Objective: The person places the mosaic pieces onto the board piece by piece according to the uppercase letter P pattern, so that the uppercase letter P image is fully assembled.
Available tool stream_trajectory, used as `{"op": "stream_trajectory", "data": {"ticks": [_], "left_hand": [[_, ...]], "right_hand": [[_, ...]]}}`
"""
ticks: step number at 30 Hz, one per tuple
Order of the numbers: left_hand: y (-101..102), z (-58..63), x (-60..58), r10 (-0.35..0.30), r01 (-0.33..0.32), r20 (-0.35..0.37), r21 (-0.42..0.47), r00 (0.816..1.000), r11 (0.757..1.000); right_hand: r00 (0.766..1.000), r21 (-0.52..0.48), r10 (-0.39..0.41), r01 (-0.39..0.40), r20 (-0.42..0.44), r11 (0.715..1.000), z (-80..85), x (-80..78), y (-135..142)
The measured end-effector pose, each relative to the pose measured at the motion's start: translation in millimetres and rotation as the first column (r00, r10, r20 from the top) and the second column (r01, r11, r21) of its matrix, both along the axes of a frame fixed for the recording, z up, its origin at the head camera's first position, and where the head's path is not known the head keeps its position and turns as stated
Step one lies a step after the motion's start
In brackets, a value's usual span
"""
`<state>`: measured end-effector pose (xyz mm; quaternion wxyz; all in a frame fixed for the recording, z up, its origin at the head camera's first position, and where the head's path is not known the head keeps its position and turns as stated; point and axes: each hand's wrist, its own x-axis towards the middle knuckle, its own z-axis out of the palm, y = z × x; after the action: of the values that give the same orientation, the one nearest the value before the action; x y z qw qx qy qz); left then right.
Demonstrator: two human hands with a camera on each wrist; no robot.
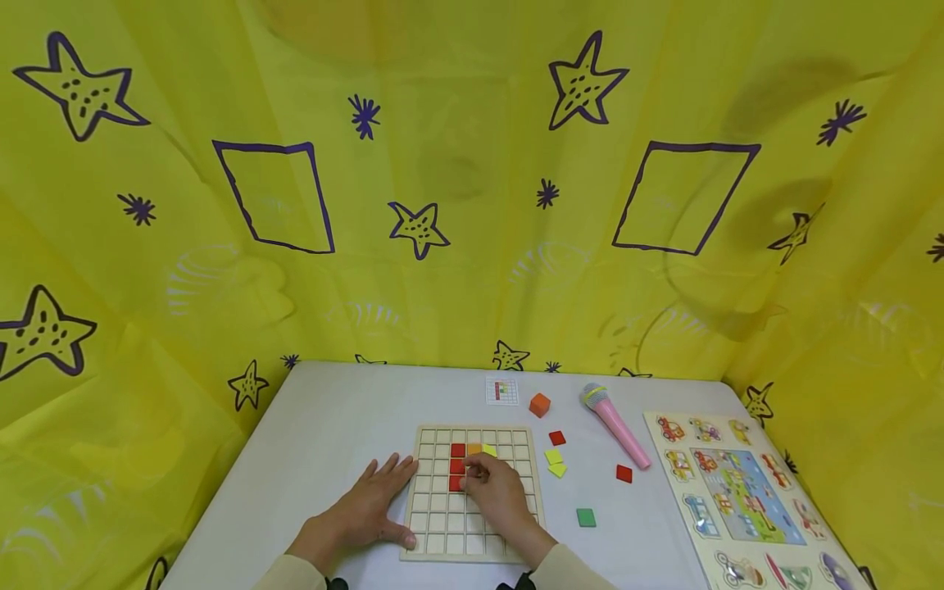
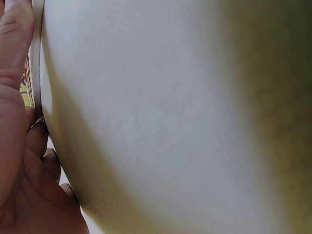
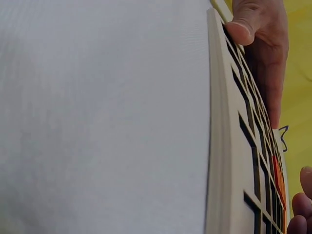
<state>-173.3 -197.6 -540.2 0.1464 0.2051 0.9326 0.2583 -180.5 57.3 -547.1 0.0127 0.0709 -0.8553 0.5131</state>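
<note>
A wooden grid board (image 1: 435, 523) lies on the white table. Three red square tiles (image 1: 457, 451) stand in a column on it, with an orange tile (image 1: 474, 449) and a yellow tile (image 1: 490, 450) beside the top one. My left hand (image 1: 369, 504), fingers spread, rests along the board's left edge, its thumb near the lower left corner. Over the middle of the grid is my right hand (image 1: 497, 492), fingers bent, thumb and fingertips right at the lower red tiles. I cannot tell whether a tile is between them. In the right wrist view its fingertips (image 3: 300, 214) show beside the board.
Right of the board lie loose red, yellow (image 1: 556, 469) and green (image 1: 586, 517) tiles. Beyond are a small pattern card (image 1: 502, 392), an orange cube (image 1: 540, 405) and a pink microphone (image 1: 623, 430). A vehicle picture puzzle (image 1: 686, 483) occupies the right side. Yellow curtain (image 1: 472, 287) surrounds the table.
</note>
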Motion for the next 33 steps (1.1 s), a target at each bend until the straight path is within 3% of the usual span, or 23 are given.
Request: {"op": "stream_trajectory", "data": {"ticks": [6,16,21,33], "left_hand": [[-1.8,0.6,1.4,-0.017,0.018,-0.033,0.015,0.999,1.0],[-1.2,1.7,3.1,-0.012,0.012,-0.012,0.026,1.0,1.0],[-0.1,3.3,3.9,-0.017,0.017,-0.013,0.028,1.0,0.999],[1.2,4.3,3.1,-0.006,0.006,-0.013,0.001,1.0,1.0]], "right_hand": [[1.0,-0.07,-0.012,0.013,0.008,0.997,5.1,0.7,2.1],[0.999,-0.124,-0.027,0.031,0.037,0.992,14.5,-4.4,23.1],[0.996,-0.109,-0.08,0.085,0.049,0.99,20.6,-9.5,49.9],[0.971,0.089,-0.238,0.235,0.019,0.968,22.7,-13.4,148.2]]}}
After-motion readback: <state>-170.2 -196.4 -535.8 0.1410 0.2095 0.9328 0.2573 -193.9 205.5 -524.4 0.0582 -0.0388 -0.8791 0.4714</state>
